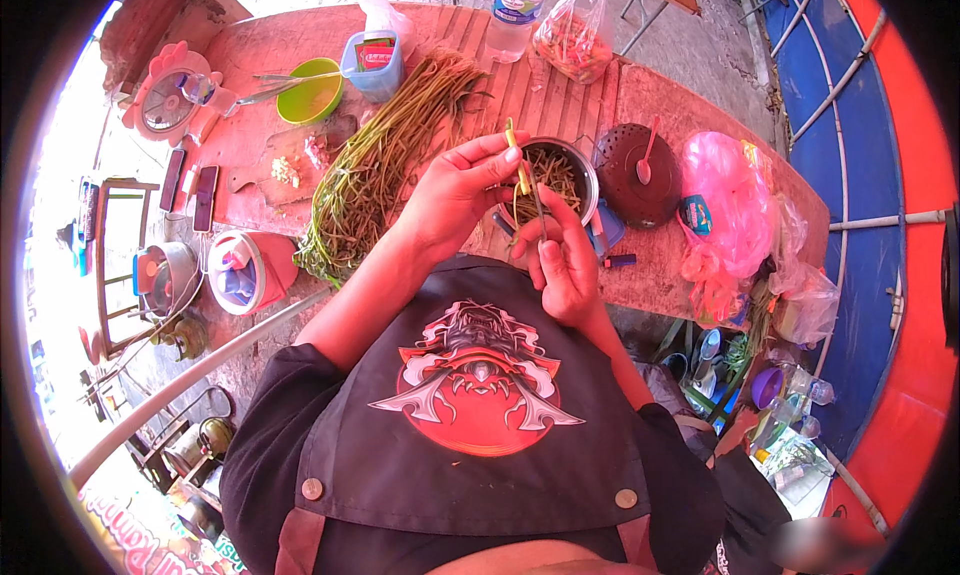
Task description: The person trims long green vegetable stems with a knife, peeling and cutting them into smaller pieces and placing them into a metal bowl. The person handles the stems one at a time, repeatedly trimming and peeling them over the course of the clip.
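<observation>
Over the near side of a metal pot [589,171] of cut green stems, my left hand [480,174] pinches a yellow-green piece of vegetable [519,159] between thumb and fingers. My right hand [559,267] is closed around a small knife [538,204], its narrow blade pointing up against that piece. A thin strand hangs between the hands. Left of the pot lies a large bundle of long leafy green stems [390,140], beside my left forearm. The knife's handle is mostly hidden in my fingers.
A dark perforated lid [637,189] with a pink spoon [649,151] sits right of the pot, near pink plastic bags [727,200]. Leftward are a chopping board [289,189] with chopped pieces, a green bowl [311,95] and a fan [166,99]. A water bottle [514,20] stands behind.
</observation>
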Available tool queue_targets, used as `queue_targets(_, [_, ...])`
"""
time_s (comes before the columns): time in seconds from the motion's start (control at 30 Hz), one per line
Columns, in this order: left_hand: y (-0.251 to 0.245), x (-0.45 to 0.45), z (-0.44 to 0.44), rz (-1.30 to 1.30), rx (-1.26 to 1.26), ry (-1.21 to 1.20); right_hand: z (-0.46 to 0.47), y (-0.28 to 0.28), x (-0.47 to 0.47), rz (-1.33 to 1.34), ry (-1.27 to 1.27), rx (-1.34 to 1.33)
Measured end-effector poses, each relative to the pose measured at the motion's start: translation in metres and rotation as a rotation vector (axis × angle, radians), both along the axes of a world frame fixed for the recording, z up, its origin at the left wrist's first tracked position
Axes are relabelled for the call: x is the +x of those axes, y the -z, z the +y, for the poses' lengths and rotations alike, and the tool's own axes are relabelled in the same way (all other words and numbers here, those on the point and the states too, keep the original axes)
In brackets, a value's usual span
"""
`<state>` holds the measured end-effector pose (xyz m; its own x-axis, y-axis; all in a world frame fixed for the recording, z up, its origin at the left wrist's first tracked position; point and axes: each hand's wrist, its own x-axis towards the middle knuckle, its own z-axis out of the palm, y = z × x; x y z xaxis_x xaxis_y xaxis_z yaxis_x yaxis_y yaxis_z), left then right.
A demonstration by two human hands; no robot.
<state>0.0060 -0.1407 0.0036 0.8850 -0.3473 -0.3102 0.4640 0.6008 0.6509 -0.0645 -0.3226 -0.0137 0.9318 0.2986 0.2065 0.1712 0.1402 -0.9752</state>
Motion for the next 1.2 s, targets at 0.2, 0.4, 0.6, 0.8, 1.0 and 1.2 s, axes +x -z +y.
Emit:
queue_targets(0.2, [-0.001, -0.001, 0.001, -0.01, -0.107, 0.007, -0.003, 0.0, 0.001, -0.052, -0.06, -0.015])
queue_targets(0.4, [0.0, -0.002, 0.0, -0.02, -0.136, 0.009, -0.002, -0.001, 0.0, 0.01, -0.043, 0.004])
queue_targets(0.6, [-0.002, -0.001, 0.0, -0.006, -0.137, 0.002, -0.002, -0.002, 0.001, 0.02, -0.037, 0.009])
queue_targets(0.8, [-0.006, -0.002, -0.002, 0.009, -0.13, -0.015, -0.003, -0.001, 0.002, 0.002, -0.027, -0.003])
queue_targets(1.0, [-0.009, -0.003, -0.002, -0.028, -0.076, -0.032, -0.002, 0.0, 0.002, 0.008, -0.016, -0.008])
queue_targets(1.2, [-0.012, -0.005, -0.005, -0.062, -0.037, -0.012, -0.002, 0.0, 0.0, 0.045, -0.004, -0.002])
